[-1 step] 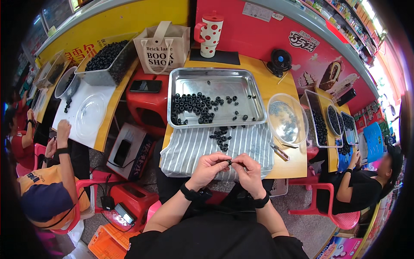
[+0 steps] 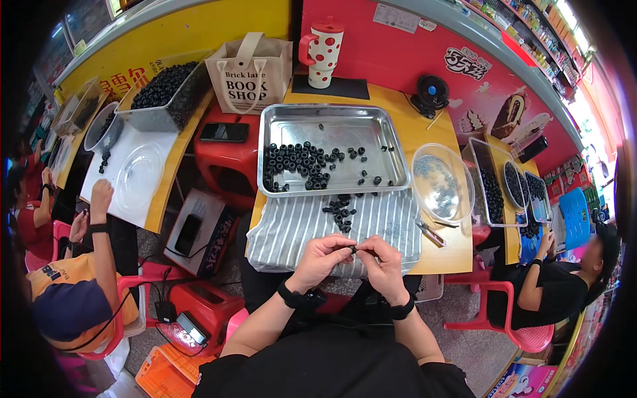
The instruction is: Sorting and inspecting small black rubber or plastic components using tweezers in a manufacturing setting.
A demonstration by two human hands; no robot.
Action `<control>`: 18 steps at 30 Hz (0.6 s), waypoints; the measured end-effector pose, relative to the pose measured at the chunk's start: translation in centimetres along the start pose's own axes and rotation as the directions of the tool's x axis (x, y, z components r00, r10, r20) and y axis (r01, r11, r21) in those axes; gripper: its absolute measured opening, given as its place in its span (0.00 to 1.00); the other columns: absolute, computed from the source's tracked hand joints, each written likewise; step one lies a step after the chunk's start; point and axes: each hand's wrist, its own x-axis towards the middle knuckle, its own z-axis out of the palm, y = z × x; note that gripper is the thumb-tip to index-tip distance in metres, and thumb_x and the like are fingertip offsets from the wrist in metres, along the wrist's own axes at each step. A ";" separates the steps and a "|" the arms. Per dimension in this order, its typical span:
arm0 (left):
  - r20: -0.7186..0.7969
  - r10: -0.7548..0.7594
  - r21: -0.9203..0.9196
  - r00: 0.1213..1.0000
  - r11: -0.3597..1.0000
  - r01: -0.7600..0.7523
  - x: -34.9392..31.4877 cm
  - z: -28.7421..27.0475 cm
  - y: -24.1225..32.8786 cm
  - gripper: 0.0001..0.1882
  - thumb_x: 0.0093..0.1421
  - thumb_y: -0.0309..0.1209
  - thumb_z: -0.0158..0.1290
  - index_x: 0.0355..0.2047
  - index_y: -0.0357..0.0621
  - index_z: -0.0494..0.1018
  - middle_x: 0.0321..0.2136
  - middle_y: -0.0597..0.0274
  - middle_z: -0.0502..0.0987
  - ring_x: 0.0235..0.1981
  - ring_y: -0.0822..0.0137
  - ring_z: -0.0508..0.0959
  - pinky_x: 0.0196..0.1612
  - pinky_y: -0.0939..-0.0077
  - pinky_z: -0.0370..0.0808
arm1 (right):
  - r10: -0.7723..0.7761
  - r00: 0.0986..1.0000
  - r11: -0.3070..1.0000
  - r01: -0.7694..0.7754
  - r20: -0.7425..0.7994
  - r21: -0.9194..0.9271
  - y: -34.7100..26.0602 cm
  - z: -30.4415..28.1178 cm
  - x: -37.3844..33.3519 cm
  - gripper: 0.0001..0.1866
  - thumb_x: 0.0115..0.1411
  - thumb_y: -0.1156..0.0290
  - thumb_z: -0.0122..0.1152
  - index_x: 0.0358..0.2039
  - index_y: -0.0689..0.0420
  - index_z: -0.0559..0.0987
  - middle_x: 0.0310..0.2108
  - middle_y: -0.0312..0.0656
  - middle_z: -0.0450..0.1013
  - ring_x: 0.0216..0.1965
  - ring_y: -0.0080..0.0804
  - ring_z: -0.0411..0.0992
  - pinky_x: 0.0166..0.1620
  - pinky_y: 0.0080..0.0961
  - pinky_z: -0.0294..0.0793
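My left hand [image 2: 320, 261] and my right hand [image 2: 385, 265] meet over the near edge of a grey-and-white striped cloth [image 2: 285, 232]. Thumbs and fingertips of both pinch one small black part [image 2: 353, 250], mostly covered by the fingers. Just beyond, several loose black ring-shaped parts [image 2: 340, 213] lie on the cloth. Behind them a shallow metal tray [image 2: 352, 126] holds many more black ring-shaped parts [image 2: 285, 159], heaped toward its left side and scattered on the right.
Right of the cloth are a round clear tub [image 2: 458, 215] and a small hand tool [image 2: 431, 234]. A spotted tumbler [image 2: 325, 56], canvas bag [image 2: 249, 73] and black fan [image 2: 431, 93] stand behind. Co-workers sit at side tables left and right; a red stool [image 2: 225, 152] holds a phone [image 2: 223, 132].
The co-worker on the left has raised a hand very slightly. My own hands and the black part between them show no visible movement.
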 end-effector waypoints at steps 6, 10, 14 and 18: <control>0.016 -0.012 -0.024 1.000 1.000 0.013 0.1 -0.2 -0.1 0.10 0.65 0.19 0.51 0.46 0.31 0.78 0.39 0.61 0.77 0.36 0.73 0.79 0.41 0.81 0.76 | 0.103 0.993 0.987 -0.108 0.051 0.117 0.8 -0.3 -0.2 0.04 0.59 0.85 0.58 0.35 0.64 0.77 0.28 0.37 0.73 0.30 0.20 0.71 0.33 0.19 0.69; 0.019 -0.017 -0.067 1.000 0.998 0.018 0.0 -0.2 0.0 0.11 0.65 0.19 0.51 0.46 0.31 0.78 0.39 0.60 0.77 0.37 0.73 0.78 0.41 0.81 0.76 | 0.218 0.971 0.932 -0.237 0.099 0.274 0.9 -0.2 -0.3 0.04 0.61 0.83 0.59 0.36 0.63 0.77 0.30 0.32 0.74 0.33 0.16 0.72 0.35 0.16 0.70; 0.002 -0.018 -0.049 1.000 0.999 0.018 0.0 0.0 0.2 0.10 0.65 0.19 0.51 0.44 0.32 0.79 0.37 0.62 0.77 0.35 0.75 0.77 0.40 0.81 0.75 | 0.213 0.972 0.928 -0.233 0.100 0.291 0.8 -0.2 -0.3 0.04 0.61 0.83 0.59 0.37 0.63 0.77 0.30 0.32 0.75 0.33 0.15 0.73 0.36 0.15 0.70; 0.021 -0.005 -0.046 1.000 0.999 0.006 0.0 -0.4 -0.2 0.11 0.65 0.19 0.51 0.46 0.31 0.78 0.40 0.60 0.77 0.36 0.73 0.78 0.41 0.81 0.76 | 0.206 0.975 0.930 -0.222 0.085 0.293 1.0 0.0 -0.4 0.04 0.60 0.83 0.60 0.37 0.63 0.77 0.30 0.32 0.75 0.32 0.15 0.72 0.35 0.14 0.70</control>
